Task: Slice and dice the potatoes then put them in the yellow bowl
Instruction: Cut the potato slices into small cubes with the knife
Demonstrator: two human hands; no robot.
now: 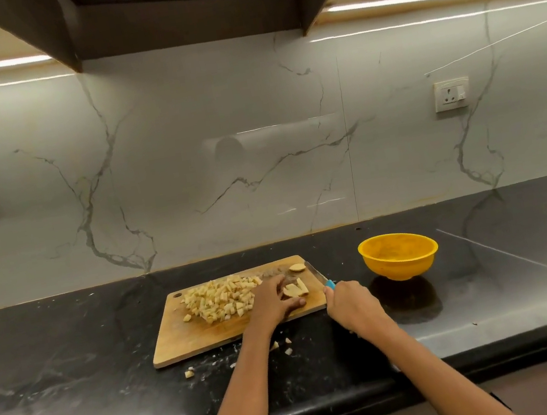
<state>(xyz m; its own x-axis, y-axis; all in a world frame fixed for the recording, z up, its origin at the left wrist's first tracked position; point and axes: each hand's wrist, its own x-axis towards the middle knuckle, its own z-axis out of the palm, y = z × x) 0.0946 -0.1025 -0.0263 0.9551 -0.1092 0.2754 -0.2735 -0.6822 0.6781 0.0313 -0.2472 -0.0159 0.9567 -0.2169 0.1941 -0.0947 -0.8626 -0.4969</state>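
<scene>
Potato slices on cutting board, pinned under left hand. Right hand clamps knife, blade just right of slices. Yellow bowl beyond, right.

Diced potato heap and slices on board; empty yellow bowl rightward.

Right hand hides most of knife handle.

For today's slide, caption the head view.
Left hand steadies potato slices; right hand holds knife beside diced pile.
</scene>
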